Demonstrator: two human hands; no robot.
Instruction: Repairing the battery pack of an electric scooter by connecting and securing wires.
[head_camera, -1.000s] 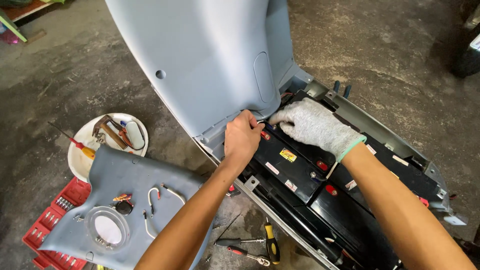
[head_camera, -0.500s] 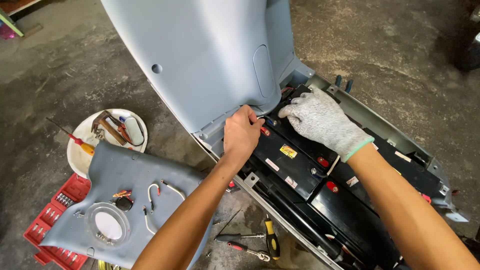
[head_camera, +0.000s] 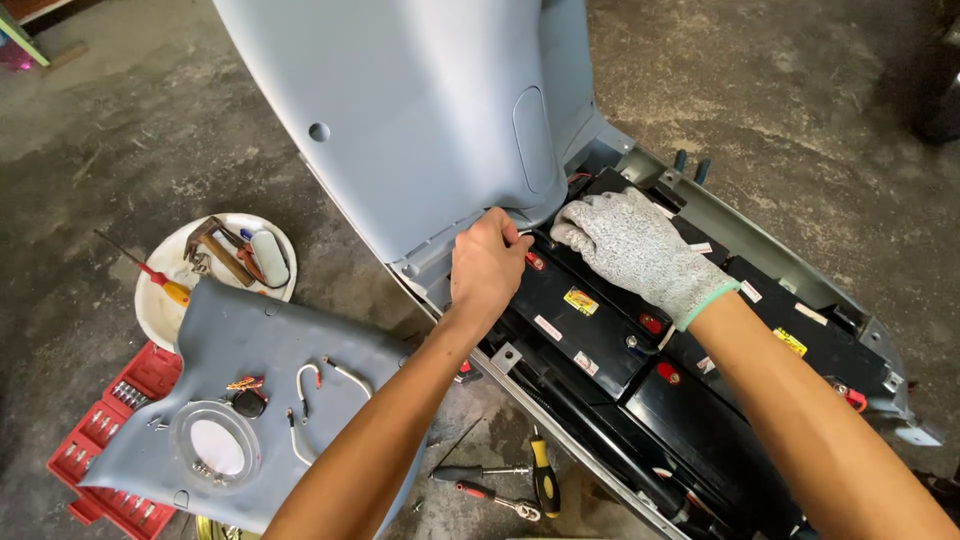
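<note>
A pale grey scooter body panel (head_camera: 420, 110) stands upright over an open floor bay holding black batteries (head_camera: 585, 320) with red terminal caps. My bare left hand (head_camera: 488, 262) is curled at the panel's lower edge, fingers pinching something small there that I cannot make out. My right hand (head_camera: 632, 248), in a grey knit glove with a green cuff, lies palm down on the nearest battery, fingertips by the same spot under the panel. Both forearms reach in from the bottom of the view.
A removed grey cover (head_camera: 250, 400) with loose wires lies on the concrete at left, over a red bit set (head_camera: 95, 440). A white dish (head_camera: 215, 270) holds hand tools. Screwdrivers and a ratchet (head_camera: 510, 480) lie beside the scooter frame.
Both hands stay at the same spot under the panel. The left fist has shifted slightly up toward the panel edge; the gloved hand has barely moved.
</note>
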